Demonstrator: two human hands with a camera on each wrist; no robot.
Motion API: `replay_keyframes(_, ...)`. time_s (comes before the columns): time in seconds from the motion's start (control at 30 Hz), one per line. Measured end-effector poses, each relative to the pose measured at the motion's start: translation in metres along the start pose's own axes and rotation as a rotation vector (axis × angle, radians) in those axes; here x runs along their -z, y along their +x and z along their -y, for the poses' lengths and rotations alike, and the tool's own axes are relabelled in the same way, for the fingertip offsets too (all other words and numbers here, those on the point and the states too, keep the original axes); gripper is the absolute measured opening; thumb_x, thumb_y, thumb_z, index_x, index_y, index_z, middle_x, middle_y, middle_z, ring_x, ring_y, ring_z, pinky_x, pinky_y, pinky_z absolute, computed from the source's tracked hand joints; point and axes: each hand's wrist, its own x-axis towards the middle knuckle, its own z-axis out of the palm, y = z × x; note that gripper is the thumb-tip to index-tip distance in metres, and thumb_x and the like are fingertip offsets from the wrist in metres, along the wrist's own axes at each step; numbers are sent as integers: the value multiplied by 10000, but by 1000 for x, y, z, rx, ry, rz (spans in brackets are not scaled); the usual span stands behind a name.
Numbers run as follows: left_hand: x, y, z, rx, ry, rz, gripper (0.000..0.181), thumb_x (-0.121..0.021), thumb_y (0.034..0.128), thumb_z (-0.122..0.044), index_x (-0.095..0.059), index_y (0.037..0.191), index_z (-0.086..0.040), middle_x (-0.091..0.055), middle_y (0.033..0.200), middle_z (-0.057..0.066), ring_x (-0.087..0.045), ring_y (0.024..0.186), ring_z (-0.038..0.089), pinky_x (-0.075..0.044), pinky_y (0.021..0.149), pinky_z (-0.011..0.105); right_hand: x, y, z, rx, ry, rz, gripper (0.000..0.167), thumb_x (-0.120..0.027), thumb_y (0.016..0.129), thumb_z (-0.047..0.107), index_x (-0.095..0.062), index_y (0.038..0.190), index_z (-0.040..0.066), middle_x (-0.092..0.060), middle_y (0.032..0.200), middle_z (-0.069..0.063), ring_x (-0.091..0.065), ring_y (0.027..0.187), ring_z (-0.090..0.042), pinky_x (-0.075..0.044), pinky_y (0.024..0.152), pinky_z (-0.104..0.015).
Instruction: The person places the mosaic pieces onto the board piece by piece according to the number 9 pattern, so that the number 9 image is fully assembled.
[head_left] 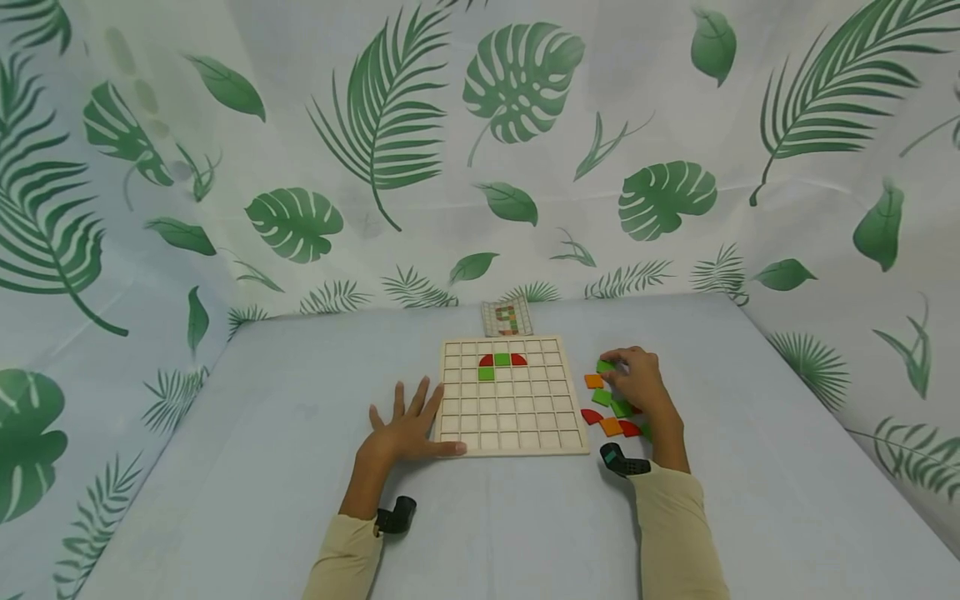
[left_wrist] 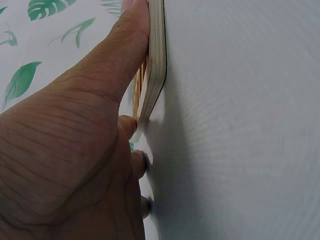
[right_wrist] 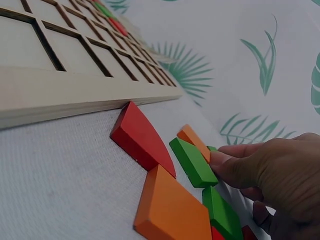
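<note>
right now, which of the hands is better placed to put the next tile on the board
Probably the right. The right hand appears to pinch a green tile near loose pieces beside the board; the left hand rests at the board's opposite edge, away from those pieces.

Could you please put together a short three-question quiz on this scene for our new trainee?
1. True or false: the left hand touches the wooden board.
2. How many coloured pieces sit in the board's grid? A) two B) four C) seven
3. Fill in the colour: the right hand pinches a ____ tile.

Key: 1. True; 2. B; 3. green.
</note>
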Motion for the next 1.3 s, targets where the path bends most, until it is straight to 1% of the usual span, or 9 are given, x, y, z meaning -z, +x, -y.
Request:
replay_keyframes(0.2, -1, -1, -1, -4, -5, 1, 1081, -643, 791, -697, -102, 1590, -210, 21, 1663, 86, 132, 1490, 445, 9, 1057, 793, -1, 1, 0, -26, -37, 2, 306, -633, 948, 113, -617, 1219, -28, -473, 1308, -298, -313, 1245, -472, -337, 1073, -618)
replay_keyframes(0.5, 1, -3, -1, 2, -3, 0, 1078, -648, 793, -688, -108, 1589, -202, 20, 1663, 89, 129, 1491, 444, 8, 1061, 789, -2, 0, 1, -20, 4, -13, 287, -585, 976, 103, -565, 1221, -45, -473, 1283, -281, -305, 1229, -447, -337, 1064, -586)
replay_keyframes(0.73, -1, -2, 0, -7, 0, -3, 1079, -639, 794, -697, -103, 1590, -203, 23, 1663, 87, 130, 1490, 445, 9, 1058, 791, -2, 0, 1, -36, 11, -23, 309, -584, 980, 110, -551, 1241, -53, -496, 1241, -276, -333, 1191, -423, -370, 1047, -555)
replay_keyframes(0.93, 0, -1, 0, -14, -1, -9, 1080, -635, 793, -702, -103, 1590, -202, 22, 1663, 87, 128, 1490, 446, 7, 1057, 793, 0, 2, 0, -40, -2, -11, 312, -578, 986, 122, -568, 1241, -58, -495, 1261, -276, -336, 1189, -423, -365, 1056, -556)
replay_keyframes(1.13, 1, -2, -1, -16, -8, -11, 1073, -644, 796, -687, -112, 1589, -197, 13, 1663, 94, 123, 1490, 449, 5, 1057, 792, -1, 4, -1, -15, -25, -15, 308, -581, 985, 131, -572, 1224, -63, -492, 1257, -285, -336, 1208, -442, -351, 1044, -568)
replay_keyframes(1.3, 2, -3, -2, -12, -7, -10, 1070, -645, 798, -683, -112, 1589, -199, 13, 1663, 93, 124, 1491, 446, 6, 1059, 790, -3, 3, 0, 13, -43, -27, 315, -590, 983, 159, -573, 1226, -40, -496, 1253, -276, -346, 1211, -439, -366, 1019, -586)
